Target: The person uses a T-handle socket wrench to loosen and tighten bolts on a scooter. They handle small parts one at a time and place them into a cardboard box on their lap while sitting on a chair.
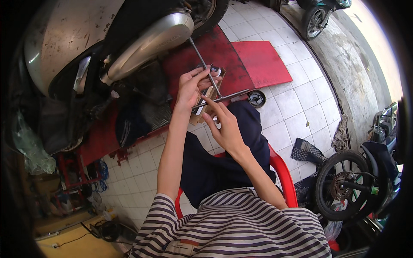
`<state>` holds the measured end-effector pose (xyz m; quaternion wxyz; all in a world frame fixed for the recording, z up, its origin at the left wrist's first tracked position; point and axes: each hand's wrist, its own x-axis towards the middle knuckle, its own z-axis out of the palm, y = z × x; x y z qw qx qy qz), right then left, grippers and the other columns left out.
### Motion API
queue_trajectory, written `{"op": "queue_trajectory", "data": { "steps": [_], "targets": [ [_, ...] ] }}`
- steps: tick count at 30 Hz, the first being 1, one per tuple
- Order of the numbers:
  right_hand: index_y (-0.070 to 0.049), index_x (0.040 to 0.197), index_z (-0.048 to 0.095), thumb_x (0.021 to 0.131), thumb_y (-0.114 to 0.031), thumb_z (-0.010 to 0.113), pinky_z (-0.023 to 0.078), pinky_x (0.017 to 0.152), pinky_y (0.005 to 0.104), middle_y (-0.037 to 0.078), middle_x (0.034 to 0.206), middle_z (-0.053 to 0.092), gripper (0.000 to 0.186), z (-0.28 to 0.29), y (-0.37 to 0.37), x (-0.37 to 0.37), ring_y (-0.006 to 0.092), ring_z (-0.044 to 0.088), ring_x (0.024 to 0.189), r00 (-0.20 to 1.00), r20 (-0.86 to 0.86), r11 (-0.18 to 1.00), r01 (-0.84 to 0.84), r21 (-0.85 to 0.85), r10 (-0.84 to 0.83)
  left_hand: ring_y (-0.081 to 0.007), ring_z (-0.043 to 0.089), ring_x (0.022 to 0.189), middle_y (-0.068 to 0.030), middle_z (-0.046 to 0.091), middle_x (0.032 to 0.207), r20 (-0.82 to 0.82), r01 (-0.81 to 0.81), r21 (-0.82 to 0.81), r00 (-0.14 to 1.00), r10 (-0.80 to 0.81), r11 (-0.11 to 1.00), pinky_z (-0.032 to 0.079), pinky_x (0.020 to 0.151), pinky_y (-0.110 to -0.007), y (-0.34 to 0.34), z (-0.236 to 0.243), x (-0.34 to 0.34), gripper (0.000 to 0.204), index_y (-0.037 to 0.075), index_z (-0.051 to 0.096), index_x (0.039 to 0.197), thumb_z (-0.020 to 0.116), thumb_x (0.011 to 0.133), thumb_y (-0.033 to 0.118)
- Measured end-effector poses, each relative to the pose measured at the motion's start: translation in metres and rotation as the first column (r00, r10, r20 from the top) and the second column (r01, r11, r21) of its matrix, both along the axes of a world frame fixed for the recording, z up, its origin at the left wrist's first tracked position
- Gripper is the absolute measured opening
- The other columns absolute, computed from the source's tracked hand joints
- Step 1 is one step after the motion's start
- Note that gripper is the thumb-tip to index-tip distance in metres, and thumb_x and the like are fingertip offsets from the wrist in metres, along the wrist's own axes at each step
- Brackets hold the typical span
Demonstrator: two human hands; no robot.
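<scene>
A long T-shaped steel wrench with a slim shaft and a straight crossbar slants between the person and a scratched silver scooter casing. Its far end meets the casing's rounded edge, close to the dark tyre; whether it sits on a fastener is hidden. The crossbar lies near the person's knees, its right end just over the dark navy trousers.

The left hand is at the shaft, its fingers loosely curled about it; how firmly they press, I cannot tell. The right hand is below the crossbar, fingers parted, the index stretched up to the bar's left part and the thumb well apart from it; whether the index touches is unclear.

Under the hands, a tan open-topped box of small parts stands by the near edge of the red metal platform. A smooth red panel juts from the platform's right side, and a round black metal part rests on the white tiled floor near its corner. Right of that part, bare tiles leave open room as far as the grey patterned cloth. Leftward, the scooter's dark body crowds the left forearm's side. The red plastic chair curves close behind the right forearm.
</scene>
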<state>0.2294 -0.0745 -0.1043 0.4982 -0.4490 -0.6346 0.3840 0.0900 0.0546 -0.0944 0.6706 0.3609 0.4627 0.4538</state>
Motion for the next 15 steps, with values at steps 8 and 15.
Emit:
{"op": "queue_trajectory", "data": {
  "steps": [8,15],
  "targets": [
    [-0.001,0.153,0.036,0.109,-0.028,0.044,0.046,0.058,0.0266,0.007,0.078,0.067,0.052,-0.024,-0.01,-0.001,0.0103,0.059,0.063,0.928,-0.36,0.89,-0.246,-0.385,0.101,-0.037,0.073,0.095,-0.0283,0.069,0.103,0.078,0.016,0.003,0.997,-0.017,1.0,0.064,0.083,-0.039,0.005,0.008,0.001,0.025,-0.011,0.055,0.117,0.06,0.097,0.004],
    [-0.002,0.156,0.03,0.111,-0.028,0.038,0.047,0.067,0.023,0.009,0.099,0.069,0.053,-0.004,0.003,0.029,0.0117,0.065,0.082,0.792,-0.605,0.891,-0.211,-0.401,-0.085,-0.0324,0.073,0.098,-0.0255,0.069,0.107,0.161,0.011,0.004,0.987,-0.011,1.0,0.063,0.086,-0.036,0.0,-0.003,-0.002,0.026,-0.008,0.056,0.119,0.061,0.099,0.007]
  ]
}}
